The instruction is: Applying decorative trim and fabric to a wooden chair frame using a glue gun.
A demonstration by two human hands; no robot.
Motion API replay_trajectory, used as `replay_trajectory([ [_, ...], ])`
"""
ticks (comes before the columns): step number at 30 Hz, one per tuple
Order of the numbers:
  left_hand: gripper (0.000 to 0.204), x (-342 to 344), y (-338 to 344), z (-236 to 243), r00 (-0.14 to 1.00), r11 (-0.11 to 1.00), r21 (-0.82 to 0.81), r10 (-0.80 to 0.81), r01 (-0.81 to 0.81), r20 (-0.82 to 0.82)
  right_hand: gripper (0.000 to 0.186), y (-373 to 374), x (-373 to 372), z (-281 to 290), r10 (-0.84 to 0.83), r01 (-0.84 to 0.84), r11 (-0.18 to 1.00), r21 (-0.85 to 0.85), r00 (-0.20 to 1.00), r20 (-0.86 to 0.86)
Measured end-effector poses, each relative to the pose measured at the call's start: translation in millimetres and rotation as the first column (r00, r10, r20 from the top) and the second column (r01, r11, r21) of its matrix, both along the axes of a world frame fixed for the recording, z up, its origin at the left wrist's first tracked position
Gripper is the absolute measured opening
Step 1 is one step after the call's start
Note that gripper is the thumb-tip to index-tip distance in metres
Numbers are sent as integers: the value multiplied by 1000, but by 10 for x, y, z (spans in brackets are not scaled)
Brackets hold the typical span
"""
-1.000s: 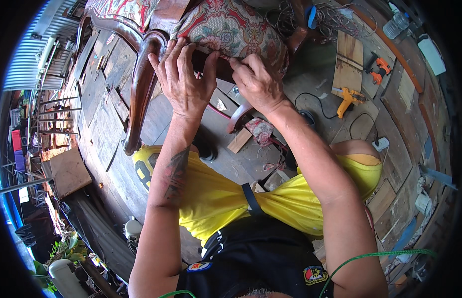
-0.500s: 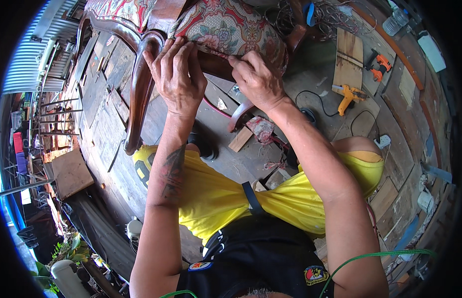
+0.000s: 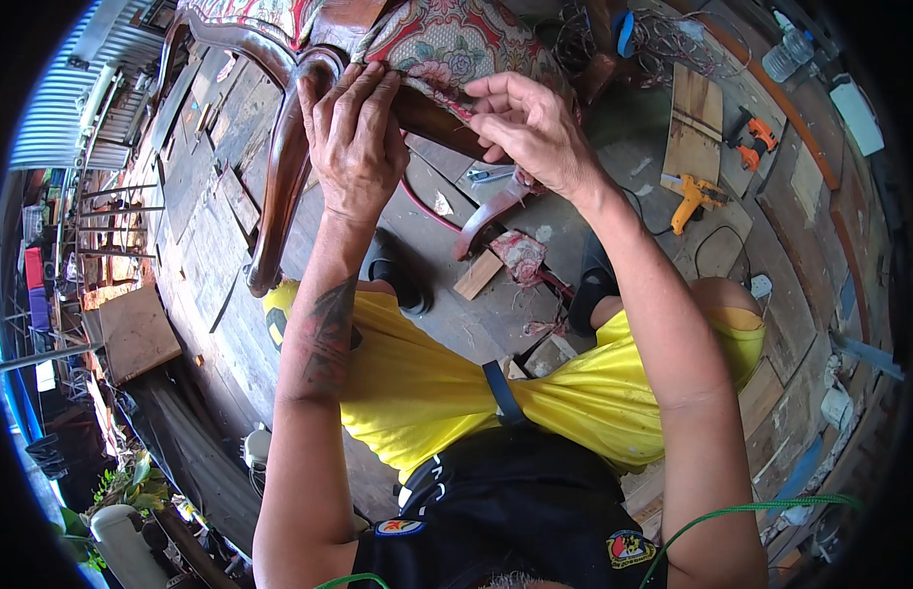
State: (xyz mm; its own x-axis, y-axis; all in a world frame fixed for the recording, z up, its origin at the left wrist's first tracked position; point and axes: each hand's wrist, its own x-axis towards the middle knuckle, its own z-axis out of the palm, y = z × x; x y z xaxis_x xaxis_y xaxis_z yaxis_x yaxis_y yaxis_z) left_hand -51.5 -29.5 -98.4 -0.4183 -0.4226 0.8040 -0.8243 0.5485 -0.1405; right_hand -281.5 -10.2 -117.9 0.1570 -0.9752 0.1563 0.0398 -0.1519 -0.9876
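A wooden chair frame [image 3: 280, 187] with a curved leg stands in front of me, its seat covered in floral fabric [image 3: 456, 49]. My left hand [image 3: 356, 142] is closed at the fabric's edge beside the carved corner, fingertips pressed on it; its thumb is hidden. A loose reddish edge strip [image 3: 445, 96] runs from there along the wooden rail [image 3: 442, 126]. My right hand [image 3: 537, 137] is at the strip's other end, its fingers bent and apart. The strip passes close to its thumb, and I see no firm grip.
An orange-yellow glue gun [image 3: 694, 201] and an orange-black power tool [image 3: 756, 145] lie on boards to the right. Tangled wires [image 3: 672, 39] and a clear bottle [image 3: 788, 57] are behind them. A wood block [image 3: 478, 275] and bundled fabric [image 3: 520, 257] lie between my feet.
My right hand has moved slightly right and its fingers have opened from a pinch on the strip. The left hand stays at the fabric's corner; the view has shifted slightly.
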Motion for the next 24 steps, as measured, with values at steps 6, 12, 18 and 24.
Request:
replay_trajectory([
  [6,41,31,-4,18,1000,999,31,-30,30,-7,33,-184,188,72,-87,44,966,-256,983,-160],
  [12,43,103,-13,56,994,998,40,-50,46,92,30,-244,250,82,-173,118,964,-236,959,-224],
  [18,42,127,-11,74,995,996,67,-61,56,77,19,-15,493,-49,-343,294,883,-365,936,-77],
  [24,36,87,-7,95,995,993,88,-81,76,58,24,256,744,-55,-506,213,687,-695,827,-246],
])
